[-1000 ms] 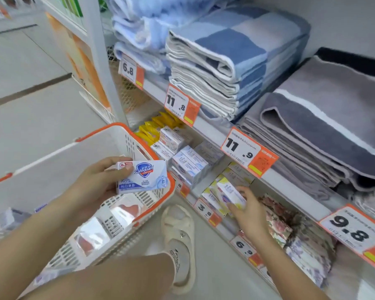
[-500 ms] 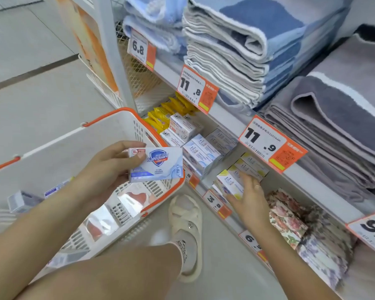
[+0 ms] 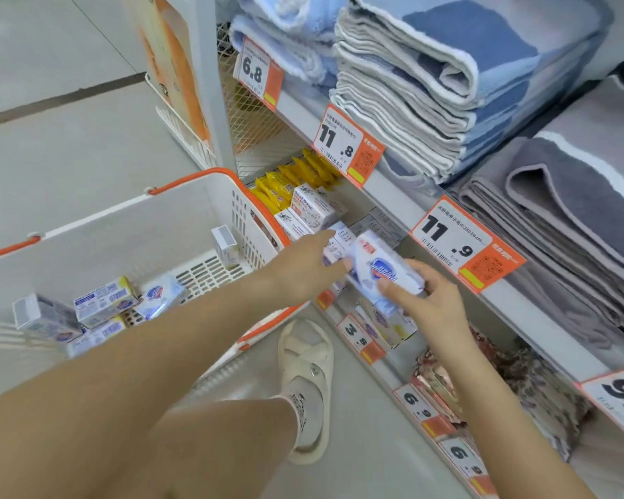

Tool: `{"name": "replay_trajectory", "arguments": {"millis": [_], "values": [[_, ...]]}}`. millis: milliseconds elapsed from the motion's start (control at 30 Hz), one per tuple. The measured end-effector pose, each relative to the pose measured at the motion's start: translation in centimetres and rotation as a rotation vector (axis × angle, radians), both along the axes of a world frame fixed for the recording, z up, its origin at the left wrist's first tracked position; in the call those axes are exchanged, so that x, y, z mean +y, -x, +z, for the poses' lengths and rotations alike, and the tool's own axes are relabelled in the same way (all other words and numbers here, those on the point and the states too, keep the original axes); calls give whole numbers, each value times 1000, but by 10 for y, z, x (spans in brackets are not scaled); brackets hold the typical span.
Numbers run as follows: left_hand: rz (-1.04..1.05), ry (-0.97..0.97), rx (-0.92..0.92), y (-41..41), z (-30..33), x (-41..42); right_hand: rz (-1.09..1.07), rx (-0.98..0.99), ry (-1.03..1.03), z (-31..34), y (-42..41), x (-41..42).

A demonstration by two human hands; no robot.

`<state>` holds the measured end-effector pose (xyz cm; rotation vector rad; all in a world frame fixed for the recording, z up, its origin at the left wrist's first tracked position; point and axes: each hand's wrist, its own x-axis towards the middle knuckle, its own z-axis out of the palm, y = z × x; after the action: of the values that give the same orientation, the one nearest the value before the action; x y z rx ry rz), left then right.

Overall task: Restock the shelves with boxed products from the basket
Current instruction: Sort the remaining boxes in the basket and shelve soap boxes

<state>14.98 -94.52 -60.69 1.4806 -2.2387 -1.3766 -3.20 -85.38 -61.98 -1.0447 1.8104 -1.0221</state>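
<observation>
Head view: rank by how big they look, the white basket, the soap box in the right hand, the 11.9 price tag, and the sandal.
1. white basket, clearly largest.
2. sandal.
3 and 4. 11.9 price tag and soap box held by the right hand: look alike, box partly covered, so unranked.

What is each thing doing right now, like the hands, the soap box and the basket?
Left hand: open, fingers touching the soap box.
Right hand: grips the soap box.
Soap box: held at the shelf front.
Basket: upright, boxes still inside.
Towels: folded, stacked.
</observation>
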Motion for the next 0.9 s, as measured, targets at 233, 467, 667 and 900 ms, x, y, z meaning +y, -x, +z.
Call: {"name": "replay_trajectory", "arguments": {"millis": [233, 467, 667, 900], "values": [[-251, 160, -396, 31, -63, 13, -176, 386, -131, -35, 16, -29], [-305, 172, -491, 24, -76, 17, -113, 292, -242, -70, 21, -88], [-368, 194, -580, 30, -80, 15, 53, 236, -245, -87, 13, -115], [-346, 234, -537, 26, -87, 16, 99, 301, -308, -99, 17, -117]]}}
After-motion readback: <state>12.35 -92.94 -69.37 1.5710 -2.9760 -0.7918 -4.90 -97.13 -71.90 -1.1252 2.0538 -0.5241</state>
